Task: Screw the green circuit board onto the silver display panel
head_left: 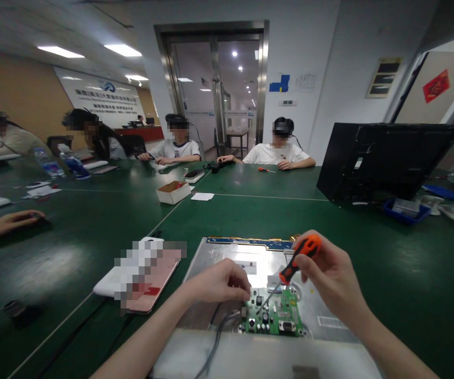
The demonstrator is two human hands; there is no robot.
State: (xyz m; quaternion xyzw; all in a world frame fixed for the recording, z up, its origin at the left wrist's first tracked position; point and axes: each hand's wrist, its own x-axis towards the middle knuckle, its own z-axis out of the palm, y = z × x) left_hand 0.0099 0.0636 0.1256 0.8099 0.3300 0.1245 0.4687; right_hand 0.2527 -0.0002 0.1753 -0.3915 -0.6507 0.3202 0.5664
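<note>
In my right hand (331, 268) is an orange-and-black screwdriver (304, 252), its handle between thumb and fingers. The shaft slants down left, and its tip is over or on a green circuit board (276, 316); contact is hard to tell. My left hand (227, 281) has curled fingers at the board's upper left corner; anything pinched there is hidden. The board lies on the silvery metal back of a flat display panel (195, 316). A grey cable (215, 345) runs to the board's left side. Along the panel's far edge is a narrow blue circuit strip (246, 243).
Left of the panel lie phone-like devices, one pink (158, 287). A small white box (172, 192) sits farther off. A black monitor (384, 160) and blue tray (406, 209) stand right. Co-workers sit around the green table (266, 216); another person's hand (17, 222) is at left.
</note>
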